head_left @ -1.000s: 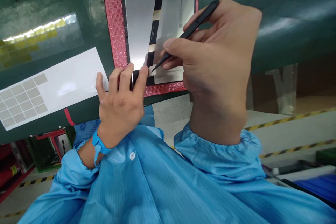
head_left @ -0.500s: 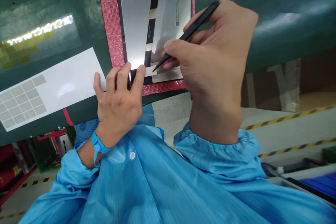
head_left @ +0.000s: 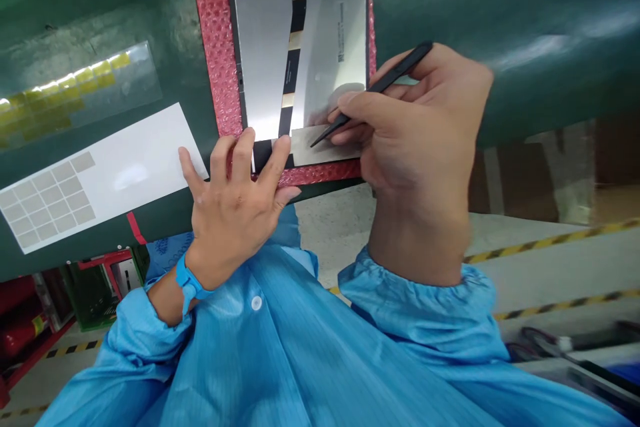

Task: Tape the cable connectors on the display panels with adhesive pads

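A display panel [head_left: 267, 27] with a silvery back lies on pink bubble wrap. A black flex cable [head_left: 291, 70] with gold bands runs down its middle to a dark strip along the lower edge. My left hand [head_left: 235, 180] is open, fingers spread, with fingertips on the panel's lower left corner and the little finger over a white sheet [head_left: 140, 147]. Between the fingers of my right hand [head_left: 415, 127] is a pair of black tweezers [head_left: 385, 80], slanting down left. Their tip is over a light grey strip [head_left: 303, 150] at the panel's lower edge; contact cannot be told.
Pink bubble wrap [head_left: 207, 33] borders the panel on a green table mat [head_left: 500, 27]. The white sheet bears several grey squares at its left end. Beyond it lies a clear film [head_left: 145, 73] with yellow pieces. A red tape [head_left: 136, 228] hangs at the table's front edge.
The tweezers and my right hand have moved right, away from my left index finger. My left thumb now sticks out to the right. The whole view has shifted slightly, showing more of the panel's top.
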`<state>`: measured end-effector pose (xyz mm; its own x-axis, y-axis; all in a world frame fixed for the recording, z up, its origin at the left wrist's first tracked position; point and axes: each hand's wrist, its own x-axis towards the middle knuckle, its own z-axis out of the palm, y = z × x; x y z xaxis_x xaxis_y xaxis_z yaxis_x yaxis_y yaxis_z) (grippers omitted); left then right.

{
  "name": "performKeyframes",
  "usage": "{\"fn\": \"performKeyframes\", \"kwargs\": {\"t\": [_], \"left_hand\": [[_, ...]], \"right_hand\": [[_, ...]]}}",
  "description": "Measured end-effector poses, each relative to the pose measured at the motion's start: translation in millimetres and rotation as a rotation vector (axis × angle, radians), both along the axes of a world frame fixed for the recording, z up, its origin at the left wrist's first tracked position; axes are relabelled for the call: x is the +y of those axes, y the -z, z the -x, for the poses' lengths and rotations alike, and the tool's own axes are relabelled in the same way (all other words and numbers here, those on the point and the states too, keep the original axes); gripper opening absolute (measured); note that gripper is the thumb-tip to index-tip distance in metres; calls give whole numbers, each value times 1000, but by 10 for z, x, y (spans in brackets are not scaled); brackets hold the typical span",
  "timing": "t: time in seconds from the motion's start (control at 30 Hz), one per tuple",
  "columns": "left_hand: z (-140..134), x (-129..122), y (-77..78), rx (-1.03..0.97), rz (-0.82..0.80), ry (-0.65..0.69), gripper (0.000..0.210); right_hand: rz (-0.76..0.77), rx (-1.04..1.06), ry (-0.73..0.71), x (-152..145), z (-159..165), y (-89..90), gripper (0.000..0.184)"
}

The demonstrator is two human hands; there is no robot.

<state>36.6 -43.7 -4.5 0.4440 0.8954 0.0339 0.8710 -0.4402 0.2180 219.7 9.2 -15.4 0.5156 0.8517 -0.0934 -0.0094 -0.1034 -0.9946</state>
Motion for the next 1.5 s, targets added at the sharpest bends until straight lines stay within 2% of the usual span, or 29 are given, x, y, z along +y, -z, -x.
{"fn": "performKeyframes", "kwargs": {"t": [0.1, 0.23, 0.5, 0.67, 0.73, 0.93, 1.0, 1.17, 1.27, 1.4, 1.5], "left_hand": [[-103, 6, -22, 54, 11, 21, 64], [-218, 4, -36, 76, 23, 20, 67], [-105, -80, -55, 90, 13, -73, 63], [-175, 6, -57, 91, 23, 60, 64], [-148, 24, -81, 96, 22, 66, 63], [62, 23, -265, 184, -2, -154, 57], [24, 112, -318, 129, 29, -205, 59], [-249, 514, -438, -186, 248, -365, 85], [-283, 734, -465, -353, 347, -482, 88], [-186, 888, -409, -426, 461, -532, 76], [-183, 911, -348, -454, 556, -474, 49]], "right_hand": [[-57, 41, -15, -4, -36, 88, 24], [-56, 64, -5, -9, -48, 119, 25], [-40, 54, 84, -19, -15, 111, 24], [-69, 86, 94, -6, -14, 132, 23], [-65, 116, 104, -6, -5, 134, 24], [15, 209, 111, -12, 40, 135, 30], [32, 234, 114, -3, 55, 146, 32], [-4, 260, 172, 2, 82, 143, 37], [4, 283, 171, -29, 102, 117, 36], [27, 279, 175, -75, 165, 118, 28], [81, 374, 147, -93, 191, 43, 30]]}}
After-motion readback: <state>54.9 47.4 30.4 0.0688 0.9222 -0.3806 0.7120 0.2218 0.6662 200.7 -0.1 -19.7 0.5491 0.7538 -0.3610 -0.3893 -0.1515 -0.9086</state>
